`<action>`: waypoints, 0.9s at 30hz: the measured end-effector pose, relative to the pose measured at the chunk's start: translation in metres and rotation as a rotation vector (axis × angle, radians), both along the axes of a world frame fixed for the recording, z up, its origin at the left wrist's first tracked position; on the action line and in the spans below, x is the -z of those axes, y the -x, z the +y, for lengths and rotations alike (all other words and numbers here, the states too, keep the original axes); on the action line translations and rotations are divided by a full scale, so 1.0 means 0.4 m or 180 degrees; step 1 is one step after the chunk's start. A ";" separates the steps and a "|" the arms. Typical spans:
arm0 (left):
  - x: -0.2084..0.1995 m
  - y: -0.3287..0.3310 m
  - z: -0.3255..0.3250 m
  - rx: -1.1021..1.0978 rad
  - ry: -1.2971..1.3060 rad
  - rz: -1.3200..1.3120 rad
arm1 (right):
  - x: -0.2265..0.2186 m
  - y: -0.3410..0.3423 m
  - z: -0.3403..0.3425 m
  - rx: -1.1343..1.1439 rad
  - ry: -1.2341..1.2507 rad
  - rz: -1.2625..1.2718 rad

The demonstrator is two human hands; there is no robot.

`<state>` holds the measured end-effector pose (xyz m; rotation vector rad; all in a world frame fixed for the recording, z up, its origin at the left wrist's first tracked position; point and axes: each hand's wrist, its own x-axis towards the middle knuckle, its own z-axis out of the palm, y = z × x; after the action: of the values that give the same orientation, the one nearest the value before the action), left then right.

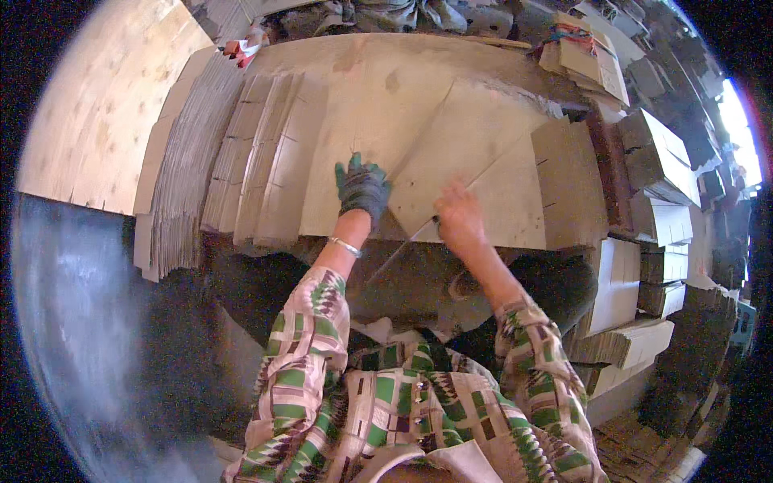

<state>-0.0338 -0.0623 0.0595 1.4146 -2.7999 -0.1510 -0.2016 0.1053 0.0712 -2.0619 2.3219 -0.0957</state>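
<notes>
My left hand (363, 189), in a grey-green glove, rests on the pale work surface (362, 105) with its fingers stretched out. To its right lies a flat pale cardboard sheet (491, 193), set at a slant. My bare right hand (461, 216) is closed over the sheet's near part, slightly smeared by motion. A long thin strand (403, 243), a cord or a slim rod, slants through the right fist, from below the table edge up across the sheet. A small dark bit shows beside this fist; what it is I cannot tell.
Stacks of folded cardboard (181, 153) stand on edge at the left, with another bundle (262, 153) beside them. More flat cardboard (572, 181) lies right of the sheet. Cardboard piles (656, 157) line the right side. A large wooden board (105, 105) is at the far left.
</notes>
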 end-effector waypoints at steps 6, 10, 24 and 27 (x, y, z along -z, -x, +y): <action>0.025 -0.089 -0.002 0.0058 0.0331 -0.0092 | -0.003 -0.065 0.047 -0.0388 0.0240 -0.0832; -0.028 -0.094 0.035 0.0066 0.0685 0.0576 | -0.084 0.073 0.077 0.0734 -0.0089 -0.0767; -0.010 0.248 0.170 0.0574 -0.1214 0.0446 | -0.146 0.639 0.310 0.2831 0.1371 0.0004; -0.005 0.264 0.155 0.0492 -0.1190 0.0275 | -0.141 0.495 0.234 0.1965 0.1868 -0.0906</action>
<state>-0.1393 -0.0003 0.0614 1.2013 -2.9123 -0.7518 -0.3998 0.1991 0.1277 -1.2429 2.8469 -1.1126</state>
